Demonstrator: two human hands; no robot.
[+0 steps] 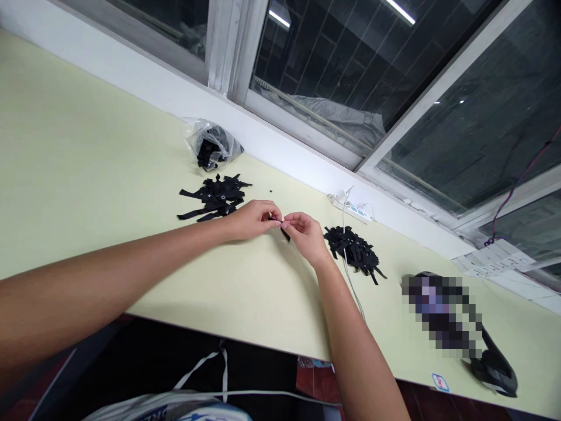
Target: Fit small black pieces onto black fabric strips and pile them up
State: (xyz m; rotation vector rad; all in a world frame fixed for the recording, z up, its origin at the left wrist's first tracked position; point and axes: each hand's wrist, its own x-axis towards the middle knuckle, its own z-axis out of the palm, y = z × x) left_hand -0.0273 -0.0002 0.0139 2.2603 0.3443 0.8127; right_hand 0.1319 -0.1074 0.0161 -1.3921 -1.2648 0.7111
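Nearest to me, below the bench (263, 304) edge, I saw a white bag with straps (197, 403). Both forearms reached out over the pale yellow top and met near its middle. The left hand (256, 217) was closed in a pinch on one end of a small black strip (285, 233), thumb and forefinger pressed together. The right hand (307, 234) pinched the same strip from the other side, so the piece sat between the two sets of fingertips, just above the bench. Just right of the right hand lay a pile of black pieces (353, 248), with a white cable (354, 289) running through it. A dark device (493, 365) sat further right. Beyond the left hand lay a looser heap of black strips (217, 197). Farther back stood a clear plastic bag (213, 146) with more black pieces, and a white power strip (353, 209) lay by the window sill (280, 143).
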